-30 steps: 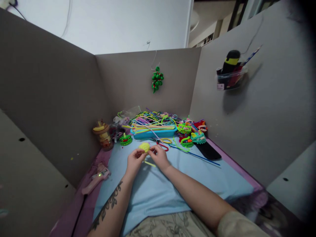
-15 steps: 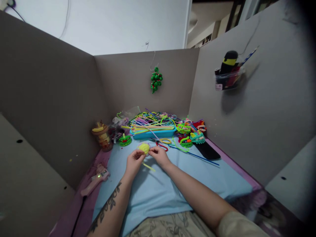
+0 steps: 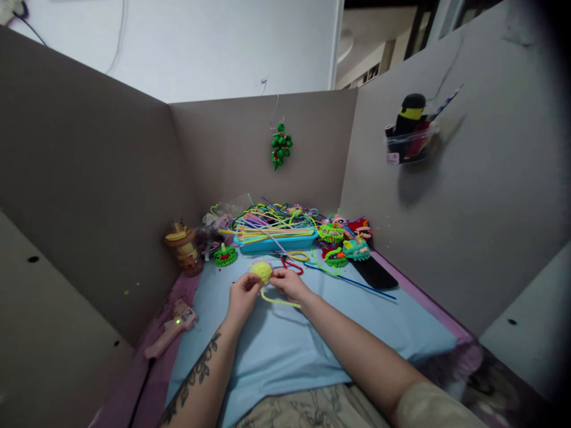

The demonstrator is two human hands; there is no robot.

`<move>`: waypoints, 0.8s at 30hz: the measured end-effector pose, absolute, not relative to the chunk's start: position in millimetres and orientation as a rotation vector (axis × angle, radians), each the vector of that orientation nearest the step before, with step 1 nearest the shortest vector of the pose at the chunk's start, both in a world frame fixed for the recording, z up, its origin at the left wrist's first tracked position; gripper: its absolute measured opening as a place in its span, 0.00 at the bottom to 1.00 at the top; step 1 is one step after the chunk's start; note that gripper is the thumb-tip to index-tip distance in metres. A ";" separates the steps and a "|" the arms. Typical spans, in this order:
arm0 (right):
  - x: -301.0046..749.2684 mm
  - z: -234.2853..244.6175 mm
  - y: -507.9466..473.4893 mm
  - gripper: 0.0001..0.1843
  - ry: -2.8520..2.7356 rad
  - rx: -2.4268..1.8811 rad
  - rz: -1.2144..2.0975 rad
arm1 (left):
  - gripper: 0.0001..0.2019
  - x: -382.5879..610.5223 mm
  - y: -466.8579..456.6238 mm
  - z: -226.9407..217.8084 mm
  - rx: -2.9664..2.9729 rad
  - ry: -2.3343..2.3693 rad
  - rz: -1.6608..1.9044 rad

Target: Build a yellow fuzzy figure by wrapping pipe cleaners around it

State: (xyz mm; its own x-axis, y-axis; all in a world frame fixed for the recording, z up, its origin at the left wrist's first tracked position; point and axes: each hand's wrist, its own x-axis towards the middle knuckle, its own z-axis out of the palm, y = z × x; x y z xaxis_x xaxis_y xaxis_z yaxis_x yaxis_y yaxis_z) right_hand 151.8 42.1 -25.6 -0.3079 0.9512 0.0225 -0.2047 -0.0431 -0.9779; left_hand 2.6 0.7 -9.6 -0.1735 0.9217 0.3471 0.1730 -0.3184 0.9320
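L hand (image 3: 243, 295) + R hand (image 3: 288, 283) pinch yellow pipe-cleaner coil (image 3: 262, 270), fingers closed.

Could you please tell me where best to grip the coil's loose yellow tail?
Probably pinch the tail mid-length, from the near side: it juts rightward below the right hand, which, with the left hand, holds the coil.

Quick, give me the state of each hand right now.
Left hand: closed, pinching the yellow pipe-cleaner ball.
Right hand: closed, pinching the same ball from the other side; its loose tail trails below.
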 end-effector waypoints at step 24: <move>139.5 -26.4 28.8 0.09 -1.561 -0.758 1.070 | 0.12 -2.4 5.3 -8.8 1.299 1.329 1.617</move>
State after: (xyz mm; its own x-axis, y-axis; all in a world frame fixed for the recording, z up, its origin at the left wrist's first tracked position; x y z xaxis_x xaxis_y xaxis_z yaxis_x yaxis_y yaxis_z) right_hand 139.5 28.8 -26.4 -0.2505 0.8814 0.4005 -0.0557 0.3999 -0.9149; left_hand -2.4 5.3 -8.8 -0.2844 0.9177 0.2775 0.0946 -0.2612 0.9606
